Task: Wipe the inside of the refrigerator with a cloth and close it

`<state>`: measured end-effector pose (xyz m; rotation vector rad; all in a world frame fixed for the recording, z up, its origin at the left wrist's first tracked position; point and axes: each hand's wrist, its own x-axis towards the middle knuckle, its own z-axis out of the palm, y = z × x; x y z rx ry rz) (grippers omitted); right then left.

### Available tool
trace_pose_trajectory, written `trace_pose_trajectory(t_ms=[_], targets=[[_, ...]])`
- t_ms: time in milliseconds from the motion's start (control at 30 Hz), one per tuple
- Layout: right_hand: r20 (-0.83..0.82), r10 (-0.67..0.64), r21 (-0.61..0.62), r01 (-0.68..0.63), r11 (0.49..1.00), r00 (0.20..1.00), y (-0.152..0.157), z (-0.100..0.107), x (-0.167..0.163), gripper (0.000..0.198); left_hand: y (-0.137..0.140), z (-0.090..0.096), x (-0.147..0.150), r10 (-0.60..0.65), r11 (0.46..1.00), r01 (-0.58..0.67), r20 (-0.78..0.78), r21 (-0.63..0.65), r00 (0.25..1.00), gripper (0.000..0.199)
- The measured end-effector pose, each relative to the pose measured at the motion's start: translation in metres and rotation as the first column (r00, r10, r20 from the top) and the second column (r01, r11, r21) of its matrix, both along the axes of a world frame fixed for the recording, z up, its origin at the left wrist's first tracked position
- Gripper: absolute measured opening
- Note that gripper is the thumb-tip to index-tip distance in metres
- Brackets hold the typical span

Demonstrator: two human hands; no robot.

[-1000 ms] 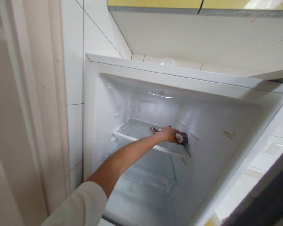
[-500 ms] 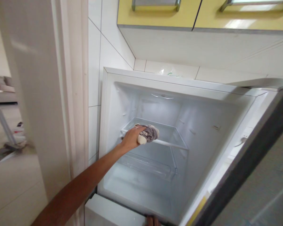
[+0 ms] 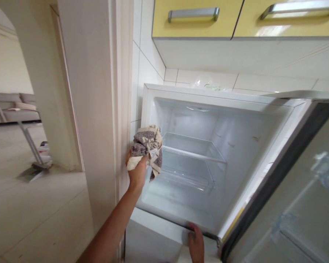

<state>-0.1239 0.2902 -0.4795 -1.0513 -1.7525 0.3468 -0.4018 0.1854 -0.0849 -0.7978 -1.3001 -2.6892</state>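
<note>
My left hand (image 3: 138, 173) is closed round a bunched grey-brown and cream cloth (image 3: 146, 144) with a small white label. It holds the cloth at the left front edge of the open fridge compartment (image 3: 219, 98), in front of the glass shelf (image 3: 192, 153). Lower down, my right hand (image 3: 196, 241) has its fingers bent over the top edge of the lower fridge door (image 3: 156, 226); some of them are hidden. Below the shelf lies a clear plastic ledge (image 3: 183, 179) inside the compartment.
The open upper fridge door (image 3: 298, 204) with clear racks fills the right side. Yellow cabinets (image 3: 194, 27) hang above. A pale door frame (image 3: 98, 109) stands close on the left. Beyond it are a sofa (image 3: 13, 106) and a dustpan (image 3: 34, 171) on the floor.
My left hand has drawn the cloth from the glass shelf out to the compartment's left front edge. The view has swung left, and more of my right hand shows.
</note>
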Motion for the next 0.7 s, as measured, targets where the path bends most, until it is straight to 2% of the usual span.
trace_pose_trajectory(t_ms=[67,100,167,233,300,333,367,400,433,467,533,600,700], targets=[[-0.202,0.018,-0.081,-0.035,0.996,0.979,-0.010,0.029,-0.006,0.051,-0.006,-0.004,0.006,-0.015,0.999,0.012,0.068,0.046,0.998,0.041],[-0.278,0.036,-0.115,-0.071,0.991,0.960,-0.019,0.051,-0.010,0.053,-0.008,-0.006,0.009,-0.036,0.998,0.031,0.092,0.063,0.995,0.040],[-0.406,0.134,-0.138,-0.206,0.969,0.904,-0.042,0.108,-0.020,0.050,-0.011,-0.012,0.018,-0.069,0.996,0.063,0.094,0.063,0.993,0.038],[-0.476,0.228,-0.055,-0.287,0.956,0.849,-0.072,0.178,-0.028,0.040,-0.012,-0.018,0.027,-0.081,0.996,0.077,0.091,0.051,0.993,0.037],[-0.413,0.332,0.148,-0.297,0.943,0.848,-0.102,0.251,-0.032,0.025,-0.012,-0.024,0.036,-0.064,0.997,0.060,0.100,0.040,0.993,0.039],[-0.332,0.407,0.306,-0.311,0.900,0.851,-0.115,0.284,-0.034,0.019,-0.011,-0.026,0.040,-0.048,0.998,0.045,0.107,0.037,0.993,0.040],[-0.232,0.487,0.434,-0.358,0.827,0.842,-0.128,0.314,-0.036,0.023,-0.011,-0.027,0.044,-0.031,0.999,0.027,0.113,0.037,0.993,0.041],[-0.120,0.545,0.515,-0.418,0.749,0.830,-0.138,0.340,-0.039,0.030,-0.011,-0.026,0.048,-0.019,0.999,0.013,0.126,0.043,0.992,0.042],[-0.018,0.570,0.543,-0.471,0.695,0.821,-0.146,0.360,-0.043,0.039,-0.012,-0.025,0.053,-0.014,0.998,0.005,0.159,0.058,0.987,0.042],[0.066,0.584,0.550,-0.518,0.655,0.809,-0.151,0.375,-0.048,0.045,-0.013,-0.023,0.057,-0.029,0.996,0.011,0.212,0.084,0.977,0.042],[0.186,0.575,0.499,-0.580,0.644,0.797,-0.154,0.391,-0.061,0.052,-0.020,-0.015,0.067,-0.118,0.986,0.068,0.344,0.153,0.932,0.039],[0.284,0.550,0.448,-0.616,0.647,0.785,-0.151,0.395,-0.075,0.061,-0.031,-0.009,0.075,-0.254,0.962,0.177,0.449,0.206,0.857,0.037],[0.446,0.522,0.406,-0.684,0.606,0.727,-0.143,0.393,-0.087,0.075,-0.048,-0.008,0.084,-0.428,0.903,0.377,0.500,0.207,0.753,0.038]])
